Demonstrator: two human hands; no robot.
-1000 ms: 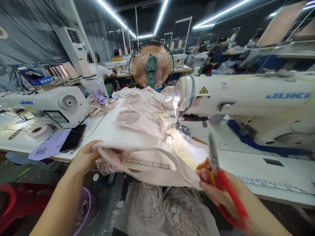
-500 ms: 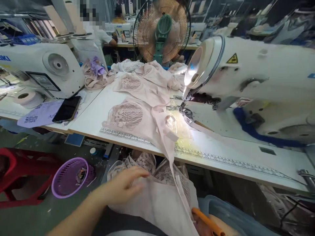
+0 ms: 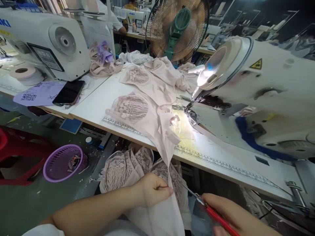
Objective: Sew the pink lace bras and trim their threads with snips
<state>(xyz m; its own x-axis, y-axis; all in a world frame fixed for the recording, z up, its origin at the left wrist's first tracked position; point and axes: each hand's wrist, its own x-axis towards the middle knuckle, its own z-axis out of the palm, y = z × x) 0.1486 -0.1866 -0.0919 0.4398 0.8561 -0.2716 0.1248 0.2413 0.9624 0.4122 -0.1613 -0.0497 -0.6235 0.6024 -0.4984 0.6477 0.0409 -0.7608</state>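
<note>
The relation that matters most looks to be that between the long, narrow, pale pink cloth strip point(image 3: 175, 206) and the metal blades of the red-handled scissors point(image 3: 218, 218): the strip lies at about ten o'clock from the fingers of the right hand point(image 3: 236, 209), with the blade tips just beside its right edge, though I cannot tell whether they touch it. The left hand point(image 3: 150, 191) is the nearer of the two, its thumb and curled fingers closed on the strip from the nine o'clock side; the right hand's fingers are wrapped around the scissor handles, and whether the blades are parted is too fine to tell. The strip's long axis runs from roughly twelve to five o'clock, hanging in front of the white surface point(image 3: 98, 100) from the pale pink garment with a rounded lace panel point(image 3: 155, 126), which drapes over the near edge at eleven to twelve o'clock from the left hand. The scissors slant across it, their long axis from four to ten o'clock and tips toward ten. Behind the strip, below the surface, lies gathered, pale pink lace fabric point(image 3: 118, 173).
</note>
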